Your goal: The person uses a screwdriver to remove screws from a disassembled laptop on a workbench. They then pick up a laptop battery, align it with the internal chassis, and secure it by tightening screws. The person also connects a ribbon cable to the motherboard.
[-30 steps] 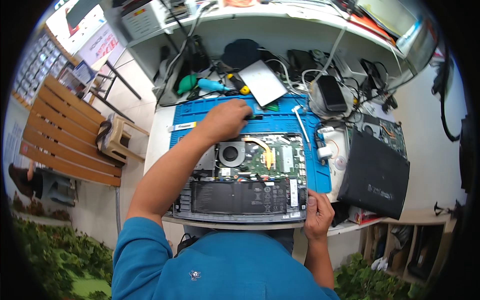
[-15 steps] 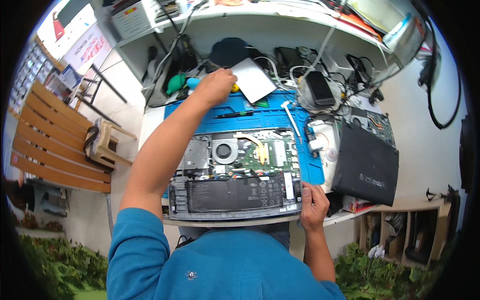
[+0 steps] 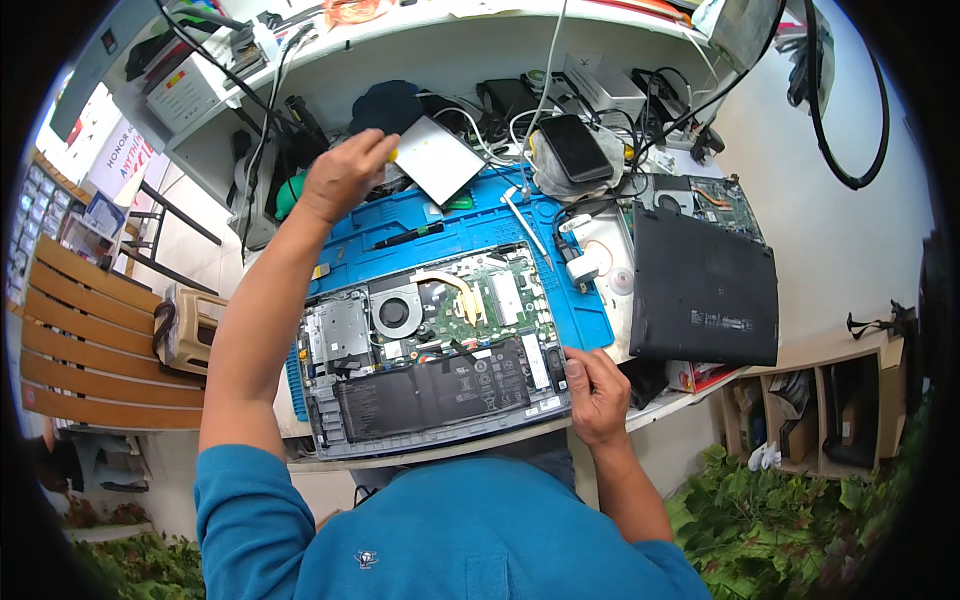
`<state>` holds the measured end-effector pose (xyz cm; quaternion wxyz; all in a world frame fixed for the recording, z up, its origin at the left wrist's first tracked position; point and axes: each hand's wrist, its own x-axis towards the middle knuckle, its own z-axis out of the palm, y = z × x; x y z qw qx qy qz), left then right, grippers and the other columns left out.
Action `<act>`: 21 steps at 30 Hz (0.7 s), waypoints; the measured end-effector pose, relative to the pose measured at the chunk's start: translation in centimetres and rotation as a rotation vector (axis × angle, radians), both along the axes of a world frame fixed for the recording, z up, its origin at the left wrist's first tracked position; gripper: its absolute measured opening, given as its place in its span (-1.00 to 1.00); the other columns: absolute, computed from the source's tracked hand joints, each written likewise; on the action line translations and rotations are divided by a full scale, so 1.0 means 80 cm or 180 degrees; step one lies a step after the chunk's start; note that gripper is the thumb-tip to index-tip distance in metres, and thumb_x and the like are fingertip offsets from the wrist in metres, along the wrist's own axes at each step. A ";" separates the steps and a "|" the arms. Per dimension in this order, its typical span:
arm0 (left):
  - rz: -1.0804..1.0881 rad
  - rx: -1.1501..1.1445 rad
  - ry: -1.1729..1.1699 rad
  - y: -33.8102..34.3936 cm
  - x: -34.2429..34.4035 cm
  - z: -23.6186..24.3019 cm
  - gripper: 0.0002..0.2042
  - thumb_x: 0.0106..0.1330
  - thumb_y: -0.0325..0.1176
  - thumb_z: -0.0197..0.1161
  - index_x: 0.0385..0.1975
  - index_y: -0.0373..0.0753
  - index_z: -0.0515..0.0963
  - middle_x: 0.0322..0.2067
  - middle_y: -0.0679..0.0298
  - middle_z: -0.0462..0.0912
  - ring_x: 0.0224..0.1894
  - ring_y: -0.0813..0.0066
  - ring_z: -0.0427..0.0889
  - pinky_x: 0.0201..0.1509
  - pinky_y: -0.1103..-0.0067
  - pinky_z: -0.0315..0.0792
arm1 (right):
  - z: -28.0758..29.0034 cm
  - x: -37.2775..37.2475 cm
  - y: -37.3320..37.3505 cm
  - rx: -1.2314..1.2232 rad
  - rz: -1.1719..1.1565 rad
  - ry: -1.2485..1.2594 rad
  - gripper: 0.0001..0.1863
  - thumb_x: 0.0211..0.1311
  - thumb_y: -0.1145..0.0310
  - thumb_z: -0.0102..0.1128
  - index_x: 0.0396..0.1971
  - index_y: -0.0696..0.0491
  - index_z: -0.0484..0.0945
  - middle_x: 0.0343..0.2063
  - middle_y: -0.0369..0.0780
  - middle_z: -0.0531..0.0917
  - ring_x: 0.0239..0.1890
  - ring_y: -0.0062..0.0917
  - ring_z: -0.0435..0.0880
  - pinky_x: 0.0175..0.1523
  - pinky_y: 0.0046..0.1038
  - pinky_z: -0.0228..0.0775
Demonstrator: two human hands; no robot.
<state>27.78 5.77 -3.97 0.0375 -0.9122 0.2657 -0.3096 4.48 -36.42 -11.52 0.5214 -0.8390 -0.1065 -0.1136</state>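
Note:
An opened laptop (image 3: 325, 425) lies at the bench's near edge, its fan, green board and black battery (image 3: 430, 395) exposed. At its right front corner, my right hand (image 3: 600, 395) is closed on the edge, thumb uppermost. My left hand (image 3: 345, 175) reaches to the back of the bench with fingers pinched together. A small bit of yellow shows at its fingertips; what they hold is hidden. Just right of those fingers is a flat white rectangular piece (image 3: 440, 160). A black screwdriver (image 3: 408, 236) lies on the blue mat (image 3: 350, 255) between the left hand and the laptop.
A black laptop cover (image 3: 705, 285) leans at the right, over another circuit board (image 3: 710, 195). Behind the mat are a phone (image 3: 575, 148), tangled cables and a dark cloth-like item (image 3: 385, 107). A white charger (image 3: 582, 265) sits beside the mat. A shelf (image 3: 450, 30) overhangs the back.
The view has shifted, so the bench sits turned and further left in it. My left hand has drawn slightly away from the white piece. My right hand stays at the laptop's corner.

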 end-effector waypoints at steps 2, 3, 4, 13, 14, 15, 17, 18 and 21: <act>-0.0219 -0.0367 -0.0399 -0.015 -0.021 0.027 -0.46 0.18 -0.57 0.55 0.22 -0.11 0.74 0.03 0.19 0.77 -0.04 0.16 0.85 0.06 0.39 0.79 | -0.002 -0.001 -0.002 0.0009 -0.0021 0.0001 -0.69 0.67 0.29 0.28 0.00 0.26 0.79 -0.44 -0.16 0.62 -0.42 -0.45 0.58 -0.27 -0.39 0.41; -0.0341 -0.0415 -0.0797 -0.024 -0.035 0.043 -0.51 0.20 -0.54 0.55 0.20 -0.18 0.72 0.01 0.17 0.77 -0.03 0.18 0.85 0.09 0.38 0.79 | -0.004 0.000 -0.002 0.0022 -0.0009 -0.0004 -0.70 0.67 0.30 0.28 0.00 0.26 0.79 -0.44 -0.16 0.62 -0.43 -0.45 0.58 -0.27 -0.39 0.40; -0.0508 -0.0707 -0.0951 -0.039 -0.049 0.058 -0.52 0.26 -0.54 0.52 0.22 -0.21 0.70 0.01 0.15 0.79 -0.01 0.20 0.86 0.11 0.39 0.79 | -0.004 0.000 -0.004 0.0010 -0.0021 -0.0007 -0.70 0.67 0.30 0.29 0.00 0.27 0.79 -0.44 -0.16 0.62 -0.43 -0.45 0.58 -0.28 -0.39 0.40; -0.1446 -0.2994 0.0268 -0.176 -0.100 0.068 -0.40 0.53 -0.32 0.53 0.51 -0.23 0.49 0.01 0.10 0.82 -0.01 0.43 0.87 0.10 0.47 0.80 | -0.011 0.003 -0.005 0.0027 -0.0008 -0.0173 -0.75 0.62 0.31 0.36 -0.01 0.21 0.80 -0.40 -0.20 0.70 -0.52 -0.53 0.60 -0.37 -0.44 0.40; -0.1448 -0.2983 0.0360 -0.184 -0.092 0.055 -0.37 0.50 -0.33 0.55 0.53 -0.20 0.49 0.03 0.09 0.81 0.00 0.42 0.86 0.06 0.45 0.81 | -0.010 0.004 -0.004 0.0032 -0.0003 -0.0184 -0.75 0.62 0.31 0.36 -0.01 0.21 0.80 -0.40 -0.19 0.70 -0.52 -0.53 0.61 -0.37 -0.44 0.41; -0.1427 -0.2918 0.0365 -0.190 -0.083 0.047 -0.37 0.49 -0.33 0.56 0.52 -0.22 0.50 0.05 0.06 0.80 0.01 0.39 0.86 0.06 0.45 0.81 | -0.010 0.004 -0.005 0.0037 -0.0002 -0.0193 -0.75 0.62 0.31 0.36 -0.01 0.21 0.80 -0.39 -0.19 0.70 -0.52 -0.52 0.61 -0.37 -0.44 0.41; -0.1256 -0.2868 0.0561 -0.196 -0.080 0.037 -0.37 0.49 -0.33 0.55 0.52 -0.22 0.50 0.06 0.02 0.80 0.04 0.31 0.86 0.11 0.43 0.79 | -0.013 0.004 -0.004 0.0041 -0.0005 -0.0211 -0.74 0.62 0.31 0.36 -0.01 0.21 0.80 -0.39 -0.19 0.71 -0.52 -0.52 0.61 -0.37 -0.45 0.41; -0.1241 -0.2800 0.0511 -0.198 -0.078 0.033 -0.38 0.49 -0.33 0.55 0.51 -0.22 0.51 0.06 0.02 0.80 0.05 0.30 0.86 0.12 0.42 0.79 | -0.014 0.005 -0.005 0.0042 -0.0010 -0.0220 -0.74 0.62 0.30 0.36 -0.01 0.22 0.80 -0.39 -0.19 0.71 -0.52 -0.52 0.61 -0.37 -0.45 0.41; -0.1190 -0.2636 0.0398 -0.200 -0.074 0.029 -0.39 0.49 -0.31 0.56 0.50 -0.21 0.52 0.07 0.01 0.80 0.07 0.24 0.85 0.13 0.40 0.77 | -0.015 0.005 -0.006 0.0002 -0.0016 -0.0217 -0.73 0.62 0.29 0.36 -0.02 0.22 0.80 -0.38 -0.19 0.71 -0.52 -0.52 0.61 -0.38 -0.45 0.41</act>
